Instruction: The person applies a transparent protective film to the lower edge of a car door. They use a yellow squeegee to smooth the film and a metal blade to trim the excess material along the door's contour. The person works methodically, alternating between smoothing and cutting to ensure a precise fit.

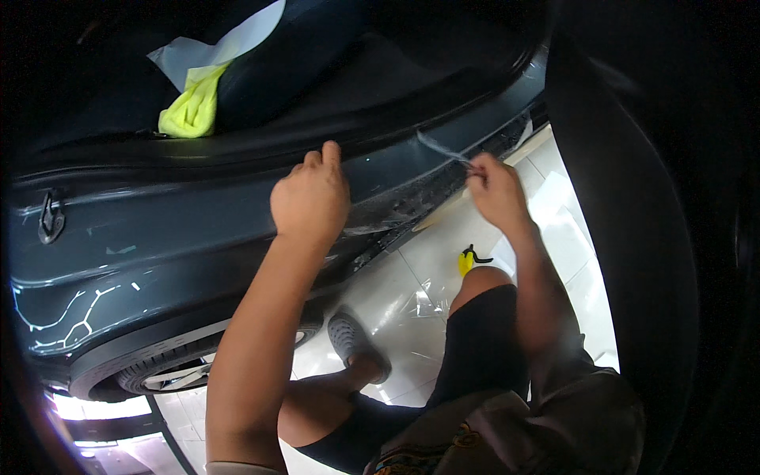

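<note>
Your right hand (497, 191) pinches the thin, translucent plastic strip (445, 150) slanting up-left from its closed grip, while your curled left hand's (309, 194) hold is unclear.

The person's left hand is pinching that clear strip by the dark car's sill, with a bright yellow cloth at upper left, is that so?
Not quite: the head view shows the right hand pinching the clear strip by the dark car's sill. The bright yellow cloth is at upper left.

left grip (311, 194) over door sill (381, 168), cloth (190, 112) beyond to left, film strip (441, 148) in right grip (497, 190)
</note>
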### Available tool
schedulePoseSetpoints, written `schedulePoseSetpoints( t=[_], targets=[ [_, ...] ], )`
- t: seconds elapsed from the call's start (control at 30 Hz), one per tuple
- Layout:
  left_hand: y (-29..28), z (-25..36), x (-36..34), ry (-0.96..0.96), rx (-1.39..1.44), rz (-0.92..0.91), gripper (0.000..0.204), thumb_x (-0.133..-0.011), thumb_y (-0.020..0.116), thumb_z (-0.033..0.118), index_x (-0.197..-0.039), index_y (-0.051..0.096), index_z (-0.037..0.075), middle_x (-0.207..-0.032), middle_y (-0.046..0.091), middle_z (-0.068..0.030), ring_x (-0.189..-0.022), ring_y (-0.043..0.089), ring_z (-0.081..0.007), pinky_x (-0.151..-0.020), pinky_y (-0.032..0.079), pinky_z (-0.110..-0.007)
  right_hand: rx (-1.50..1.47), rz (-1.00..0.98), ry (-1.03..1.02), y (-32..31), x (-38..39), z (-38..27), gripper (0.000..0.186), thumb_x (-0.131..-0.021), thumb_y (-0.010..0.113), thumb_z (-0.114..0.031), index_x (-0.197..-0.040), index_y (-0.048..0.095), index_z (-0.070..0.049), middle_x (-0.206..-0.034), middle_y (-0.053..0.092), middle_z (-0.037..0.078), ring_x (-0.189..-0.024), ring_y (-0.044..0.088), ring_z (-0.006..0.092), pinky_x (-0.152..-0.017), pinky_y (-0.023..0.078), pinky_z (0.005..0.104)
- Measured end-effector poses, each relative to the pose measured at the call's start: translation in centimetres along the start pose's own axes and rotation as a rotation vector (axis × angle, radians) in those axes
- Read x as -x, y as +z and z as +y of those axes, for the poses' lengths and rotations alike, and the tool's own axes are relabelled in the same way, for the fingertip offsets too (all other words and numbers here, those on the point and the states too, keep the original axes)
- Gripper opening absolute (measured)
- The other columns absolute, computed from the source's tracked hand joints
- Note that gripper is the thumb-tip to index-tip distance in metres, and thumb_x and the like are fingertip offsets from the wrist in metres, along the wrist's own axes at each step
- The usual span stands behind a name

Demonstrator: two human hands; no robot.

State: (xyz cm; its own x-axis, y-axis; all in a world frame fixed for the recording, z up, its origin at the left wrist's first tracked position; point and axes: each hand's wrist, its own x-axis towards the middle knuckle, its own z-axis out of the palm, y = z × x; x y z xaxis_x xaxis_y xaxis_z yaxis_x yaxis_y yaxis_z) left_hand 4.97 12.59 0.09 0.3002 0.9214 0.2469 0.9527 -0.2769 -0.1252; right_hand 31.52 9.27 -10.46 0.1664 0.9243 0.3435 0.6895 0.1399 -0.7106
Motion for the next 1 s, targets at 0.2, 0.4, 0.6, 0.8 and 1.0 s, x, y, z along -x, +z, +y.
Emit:
schedulePoseSetpoints(
  t=[0.2, 0.4, 0.6, 0.8, 1.0],
  targets=[
    [-1.6, 1.0, -0.4, -0.064, 0.033, -0.112, 0.04, -0.088, 0.06, 0.022, -0.123, 0.049, 0.008, -0.105, 0.066, -0.0171, -0.092, 0.067, -0.0363, -0.076, 0.053, -0.047, 0.675, 0.086, 0.404, -3.9, 2.2, 11.8, 0.016, -0.088, 0.057, -0.012, -0.1, 0.058, -0.001, -0.095, 0.065, 0.02, -0.089, 0.066, 0.0361, -0.079, 0.054, 0.0447],
    [-1.3, 0.5, -0.2, -0.097, 0.021, -0.124, 0.039, -0.088, 0.06, 0.023, -0.122, 0.049, 0.009, -0.105, 0.066, -0.0172, -0.092, 0.066, -0.0363, -0.077, 0.053, -0.048, 0.239, 0.21, 0.216, -2.2, 1.8, 7.7, 0.037, -0.09, 0.061, -0.016, -0.125, 0.056, -0.005, -0.106, 0.057, 0.02, -0.098, 0.061, 0.0346, -0.083, 0.052, 0.0414],
    [-1.5, 1.0, -0.6, -0.082, 0.081, -0.044, 0.037, -0.088, 0.06, 0.023, -0.121, 0.049, 0.01, -0.102, 0.067, -0.0189, -0.092, 0.066, -0.0374, -0.079, 0.052, -0.048, 0.134, 0.391, -0.017, 2.7, -6.8, 5.0, 0.037, -0.086, 0.069, -0.023, -0.114, 0.061, 0.001, -0.109, 0.059, 0.021, -0.1, 0.061, 0.0353, -0.085, 0.051, 0.0411],
    [-1.6, 1.0, -0.8, -0.104, 0.122, -0.048, 0.035, -0.088, 0.06, 0.022, -0.119, 0.05, 0.01, -0.101, 0.068, -0.0202, -0.093, 0.066, -0.0387, -0.08, 0.052, -0.049, 0.298, 0.157, 0.139, 2.5, -10.1, 7.4, 0.03, -0.087, 0.062, -0.021, -0.11, 0.058, -0.002, -0.11, 0.06, 0.02, -0.097, 0.062, 0.0413, -0.084, 0.052, 0.0491],
    [-1.8, 1.0, -0.5, -0.097, 0.101, -0.03, 0.033, -0.088, 0.06, 0.02, -0.117, 0.051, 0.009, -0.099, 0.069, -0.0191, -0.09, 0.068, -0.0365, -0.077, 0.054, -0.047, 0.708, 0.435, 0.225, -2.8, -7.9, 17.1, 0.023, -0.089, 0.06, -0.015, -0.103, 0.065, 0.003, -0.096, 0.069, 0.022, -0.087, 0.068, 0.0381, -0.079, 0.054, 0.042]
  ],
)
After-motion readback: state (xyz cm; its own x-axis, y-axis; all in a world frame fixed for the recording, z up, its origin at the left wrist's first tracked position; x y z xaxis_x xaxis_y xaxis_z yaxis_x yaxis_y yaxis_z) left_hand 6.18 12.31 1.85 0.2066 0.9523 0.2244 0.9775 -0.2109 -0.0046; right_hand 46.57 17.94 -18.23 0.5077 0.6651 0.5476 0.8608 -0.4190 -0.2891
